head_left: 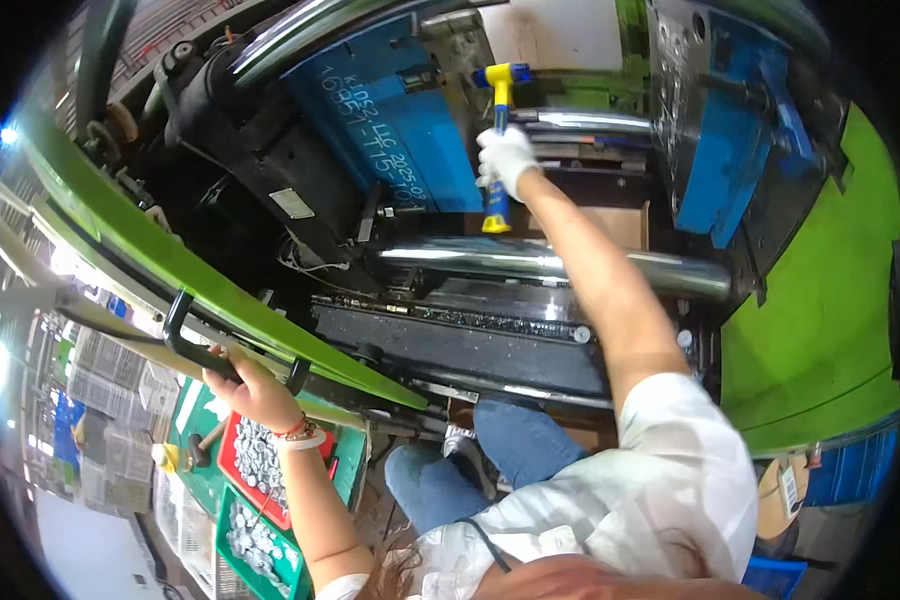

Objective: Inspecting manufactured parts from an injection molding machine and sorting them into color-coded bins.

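My right hand, in a white glove, is stretched up into the machine and grips a mallet with a yellow and blue handle and a blue head. The mallet stands upright in front of the blue mould plate. My left hand, bare with a bracelet at the wrist, holds the black door handle on the green sliding guard at the lower left.
Two polished steel tie bars run across the machine opening. A second blue mould half stands at the right beside green machine panels. Red and green trays with several small grey parts sit below my left arm.
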The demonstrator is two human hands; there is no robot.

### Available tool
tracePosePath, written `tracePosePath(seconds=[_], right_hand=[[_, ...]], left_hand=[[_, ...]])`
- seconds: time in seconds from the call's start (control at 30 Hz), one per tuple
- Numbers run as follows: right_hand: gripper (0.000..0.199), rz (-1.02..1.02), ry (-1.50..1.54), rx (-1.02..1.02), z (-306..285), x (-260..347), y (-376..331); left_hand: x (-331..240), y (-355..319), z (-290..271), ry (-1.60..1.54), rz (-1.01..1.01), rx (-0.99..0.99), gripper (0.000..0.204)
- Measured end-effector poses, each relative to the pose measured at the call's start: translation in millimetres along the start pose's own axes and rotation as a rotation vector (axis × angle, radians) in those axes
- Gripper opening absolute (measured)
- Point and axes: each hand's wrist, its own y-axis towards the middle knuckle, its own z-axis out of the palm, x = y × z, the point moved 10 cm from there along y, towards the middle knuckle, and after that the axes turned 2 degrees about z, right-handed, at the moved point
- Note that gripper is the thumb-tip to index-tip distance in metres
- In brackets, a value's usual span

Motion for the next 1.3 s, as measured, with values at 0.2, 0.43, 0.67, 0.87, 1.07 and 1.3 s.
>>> tracePosePath(seconds=[0.2,0.43,0.67,0.87,1.07,1.3], right_hand=[[0.015,-0.301,-0.193,-0.004,-65.3,50.5,7.9],[0.018,-0.3,-0.152,-0.256,-31.5,39.4,-2.1],[0.015,-0.444,-0.066,-0.192,-83.6,71.7,12.9],[0.016,-0.374,-0.061,-0.354,-45.2,45.2,4.3],[0.012,-0.355,-0.298,-0.037,-53.2,44.7,9.6],[0.01,-0.292,-0.115,-0.209,-38.2,39.7,7.7]], left_hand=[[-6.5,-1.5,4.8,-0.008,-0.003,0.031,0.021],[-13.0,-1.1,4.2,0.047,0.039,0.004,0.019],[-8.2,-1.6,5.4,0.027,0.03,0.068,0.021],[-4.8,-1.0,1.3,0.058,0.018,0.0,0.022],[-1.5,-1.4,2.0,0.003,0.004,0.046,0.022],[-4.7,1.7,0.3,0.024,0.057,0.002,0.021]])
